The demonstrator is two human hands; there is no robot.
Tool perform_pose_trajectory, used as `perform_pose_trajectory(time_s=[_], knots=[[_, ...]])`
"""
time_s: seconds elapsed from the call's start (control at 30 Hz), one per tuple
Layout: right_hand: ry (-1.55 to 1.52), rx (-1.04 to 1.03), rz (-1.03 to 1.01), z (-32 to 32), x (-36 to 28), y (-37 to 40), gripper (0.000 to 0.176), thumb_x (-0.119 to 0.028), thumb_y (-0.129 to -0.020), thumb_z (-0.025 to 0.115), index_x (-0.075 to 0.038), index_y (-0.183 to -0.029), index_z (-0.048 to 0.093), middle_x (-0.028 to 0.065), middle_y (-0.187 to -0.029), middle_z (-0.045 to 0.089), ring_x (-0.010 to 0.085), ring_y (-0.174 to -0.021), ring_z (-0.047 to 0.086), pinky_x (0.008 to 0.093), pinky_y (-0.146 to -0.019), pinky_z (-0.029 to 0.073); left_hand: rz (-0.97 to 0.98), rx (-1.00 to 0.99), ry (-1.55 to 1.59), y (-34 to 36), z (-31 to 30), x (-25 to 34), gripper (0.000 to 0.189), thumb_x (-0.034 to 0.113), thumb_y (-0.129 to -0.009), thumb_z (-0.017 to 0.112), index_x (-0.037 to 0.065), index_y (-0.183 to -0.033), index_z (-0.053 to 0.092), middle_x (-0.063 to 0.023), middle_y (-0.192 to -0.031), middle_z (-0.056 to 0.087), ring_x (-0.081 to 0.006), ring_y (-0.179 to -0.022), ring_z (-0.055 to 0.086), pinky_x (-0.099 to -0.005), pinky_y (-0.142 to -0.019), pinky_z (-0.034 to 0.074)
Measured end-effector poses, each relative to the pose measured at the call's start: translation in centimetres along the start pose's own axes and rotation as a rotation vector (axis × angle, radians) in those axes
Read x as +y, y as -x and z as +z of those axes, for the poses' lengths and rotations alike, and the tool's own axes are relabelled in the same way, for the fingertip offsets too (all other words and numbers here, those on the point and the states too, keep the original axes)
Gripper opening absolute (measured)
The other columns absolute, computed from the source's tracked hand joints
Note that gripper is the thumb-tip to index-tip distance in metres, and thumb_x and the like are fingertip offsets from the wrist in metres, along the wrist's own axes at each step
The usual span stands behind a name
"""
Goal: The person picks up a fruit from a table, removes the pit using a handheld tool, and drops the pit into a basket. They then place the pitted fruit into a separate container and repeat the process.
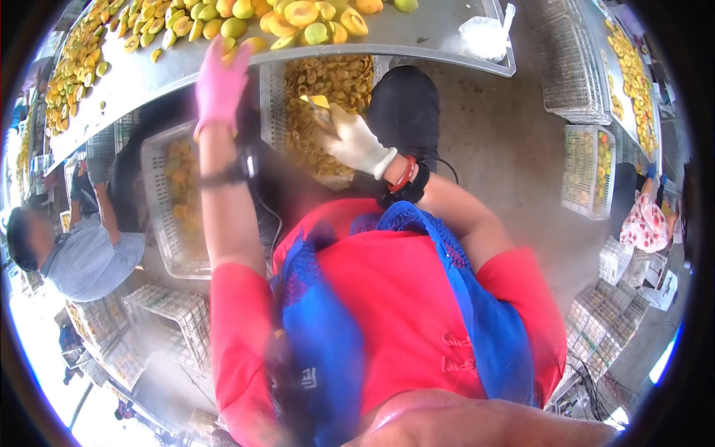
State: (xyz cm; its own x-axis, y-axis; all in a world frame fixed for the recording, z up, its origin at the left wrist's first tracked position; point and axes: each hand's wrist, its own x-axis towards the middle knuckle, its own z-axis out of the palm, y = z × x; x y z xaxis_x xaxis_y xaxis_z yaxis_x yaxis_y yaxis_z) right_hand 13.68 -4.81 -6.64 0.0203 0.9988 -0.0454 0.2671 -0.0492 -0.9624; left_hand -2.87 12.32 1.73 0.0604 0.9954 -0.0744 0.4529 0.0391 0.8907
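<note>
My left hand (222, 89), in a pink glove, reaches over the near edge of the metal table (402, 41). Its fingers are stretched and apart, with the tips by the yellow-green and orange fruit (232, 28). My right hand (354, 141), in a white glove, is closed above a crate (273, 112) of cut fruit pieces (335, 78). From its fingers sticks a small yellow and dark thing (318, 101); blur hides whether it is a tool or a piece of fruit. Many fruits on the table are cut in half.
A clear plastic bag (484, 37) lies at the table's right corner. Another fruit crate (160, 216) stands left of my legs. Stacked crates (570, 67) and a filled crate (585, 171) stand at right. A co-worker (89, 249) sits at left; another person (644, 223) is far right.
</note>
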Motion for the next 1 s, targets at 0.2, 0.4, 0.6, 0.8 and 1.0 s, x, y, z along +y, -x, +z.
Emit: perform_pose_trajectory(time_s=[0.2,0.4,0.6,0.8,1.0], knots=[[-0.176,-0.215,0.469,-1.0,0.1,-0.4,0.022,-0.022,-0.092,0.06,-0.002,-0.094,0.053,0.0064,-0.067,0.056,0.016,-0.051,0.055,0.0343,-0.043,0.044,0.158,-0.08,-0.622,-11.4,8.7,-4.5,0.093,0.049,-0.078,0.078,0.0,-0.147,0.038,-0.016,-0.119,0.067,-0.0225,-0.096,0.065,-0.0314,-0.09,0.05],[-0.086,-0.127,0.293,-1.9,-1.8,0.0,0.028,-0.023,-0.091,0.064,0.0,-0.103,0.055,0.0147,-0.076,0.063,0.0253,-0.065,0.063,0.0376,-0.062,0.051,0.169,-0.022,-0.283,-13.0,8.9,-8.2,0.073,0.036,-0.076,0.081,-0.001,-0.132,0.052,-0.0087,-0.1,0.068,-0.0167,-0.082,0.064,-0.0291,-0.075,0.051],[-0.02,0.085,-0.079,-2.0,-3.9,-0.9,0.027,-0.019,-0.089,0.068,0.0,-0.105,0.056,0.0223,-0.079,0.065,0.0385,-0.075,0.068,0.0425,-0.067,0.052,-0.075,-0.431,0.413,-2.6,2.8,-1.9,0.055,0.024,-0.087,0.073,0.005,-0.134,0.05,-0.0035,-0.1,0.064,-0.0083,-0.078,0.058,-0.0201,-0.062,0.046],[0.138,0.188,-0.293,-1.6,-5.8,-1.3,0.025,-0.012,-0.087,0.068,-0.001,-0.105,0.056,0.0181,-0.079,0.066,0.039,-0.073,0.068,0.0419,-0.062,0.053,-0.022,-0.394,0.587,5.3,1.4,0.4,0.041,0.03,-0.096,0.062,0.008,-0.13,0.051,-0.0059,-0.114,0.068,-0.0059,-0.081,0.06,-0.0163,-0.058,0.045],[0.196,0.23,-0.317,-1.0,-6.8,-0.2,0.023,-0.01,-0.085,0.068,0.0,-0.097,0.051,0.0207,-0.076,0.064,0.0422,-0.071,0.066,0.0442,-0.058,0.052,0.196,-0.229,0.486,8.5,2.8,0.3,0.04,0.041,-0.105,0.046,0.009,-0.128,0.052,-0.0084,-0.111,0.071,-0.0088,-0.089,0.065,-0.0162,-0.06,0.047]])
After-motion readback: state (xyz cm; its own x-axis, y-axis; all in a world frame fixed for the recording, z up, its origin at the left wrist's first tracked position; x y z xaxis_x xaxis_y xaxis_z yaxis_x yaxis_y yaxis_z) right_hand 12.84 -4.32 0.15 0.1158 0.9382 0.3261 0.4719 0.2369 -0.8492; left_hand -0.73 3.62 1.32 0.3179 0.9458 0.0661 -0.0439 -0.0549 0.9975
